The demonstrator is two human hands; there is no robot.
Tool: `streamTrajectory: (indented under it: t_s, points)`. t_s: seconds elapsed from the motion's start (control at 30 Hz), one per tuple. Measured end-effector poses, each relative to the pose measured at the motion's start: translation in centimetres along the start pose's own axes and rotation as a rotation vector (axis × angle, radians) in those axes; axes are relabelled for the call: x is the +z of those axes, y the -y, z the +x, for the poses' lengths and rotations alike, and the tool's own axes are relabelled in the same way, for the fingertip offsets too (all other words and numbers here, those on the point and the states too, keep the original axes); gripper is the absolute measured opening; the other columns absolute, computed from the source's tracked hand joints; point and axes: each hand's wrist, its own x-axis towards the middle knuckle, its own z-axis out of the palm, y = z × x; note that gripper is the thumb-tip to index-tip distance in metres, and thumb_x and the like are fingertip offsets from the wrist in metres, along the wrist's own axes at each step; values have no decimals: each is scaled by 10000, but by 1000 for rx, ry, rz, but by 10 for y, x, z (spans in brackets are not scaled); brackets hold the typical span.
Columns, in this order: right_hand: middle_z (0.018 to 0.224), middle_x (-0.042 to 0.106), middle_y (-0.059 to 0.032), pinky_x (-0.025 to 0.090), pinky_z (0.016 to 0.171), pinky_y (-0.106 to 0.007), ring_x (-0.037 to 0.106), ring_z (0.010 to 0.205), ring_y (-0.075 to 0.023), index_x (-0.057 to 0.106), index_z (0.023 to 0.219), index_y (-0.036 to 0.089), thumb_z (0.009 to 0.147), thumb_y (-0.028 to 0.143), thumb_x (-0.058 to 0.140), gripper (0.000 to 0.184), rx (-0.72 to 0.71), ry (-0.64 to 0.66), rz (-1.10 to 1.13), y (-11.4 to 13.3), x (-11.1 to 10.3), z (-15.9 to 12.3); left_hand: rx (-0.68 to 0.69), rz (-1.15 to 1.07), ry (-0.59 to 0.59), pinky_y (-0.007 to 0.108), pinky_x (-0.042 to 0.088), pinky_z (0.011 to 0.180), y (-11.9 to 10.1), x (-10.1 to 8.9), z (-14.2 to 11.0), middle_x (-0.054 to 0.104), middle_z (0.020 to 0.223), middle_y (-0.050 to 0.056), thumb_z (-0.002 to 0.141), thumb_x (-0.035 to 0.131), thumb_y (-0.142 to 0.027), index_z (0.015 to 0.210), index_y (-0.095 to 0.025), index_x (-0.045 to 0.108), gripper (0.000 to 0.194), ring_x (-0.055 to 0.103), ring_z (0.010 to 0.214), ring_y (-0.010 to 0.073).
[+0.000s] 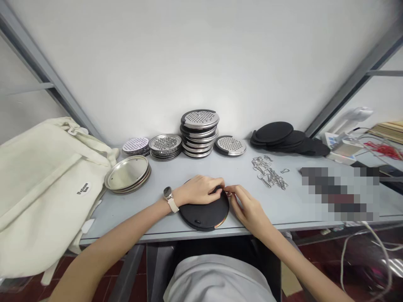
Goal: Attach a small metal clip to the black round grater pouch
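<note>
A round black disc (206, 214) lies in front of me near the table's front edge, with a thin strip of shiny metal rim showing at its lower right. My left hand (200, 189), with a watch on the wrist, rests across its upper part. The fingers and thumb of that hand are closed on the disc's upper right edge. At the same edge my right hand (247, 205) pinches a small metal clip (228, 193). Fingers partly hide the clip, so I cannot tell whether it is attached to the disc.
Behind the disc stand a tall stack of round graters (201, 119), a single black-rimmed grater (232, 145) and lower grater stacks (165, 142). Metal plates (127, 173) lie left, beside a cream bag (47, 188). Loose metal clips (272, 176) and black discs (273, 133) lie right.
</note>
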Motion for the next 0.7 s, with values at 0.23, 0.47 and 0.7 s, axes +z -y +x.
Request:
streamTrajectory:
  t_s: [0.23, 0.47, 0.7]
  points:
    - [995, 573, -66, 456, 822, -312, 560, 950, -177, 450, 1121, 224, 947, 146, 329, 226, 17, -50, 5, -3, 0, -2, -17, -93, -30, 210, 297, 533, 3, 2, -1, 520, 628, -51, 923, 449, -287, 928, -194, 535, 126, 469, 540, 88]
    - [957, 550, -74, 458, 794, -334, 550, 917, -191, 432, 1083, 205, 921, 101, 293, 237, 65, -60, -6, -4, 1, 0, 33, -130, -105, 221, 396, 696, 7, 2, 0, 571, 905, 21, 962, 386, -297, 966, -174, 546, 203, 555, 770, 118]
    - [942, 536, -69, 433, 805, -345, 521, 909, -199, 451, 1027, 206, 939, 170, 352, 138, 78, -58, -27, 3, -2, 4, 57, -108, -121, 233, 429, 772, 6, 3, -2, 530, 1062, 52, 963, 382, -312, 1026, -183, 551, 221, 569, 866, 131]
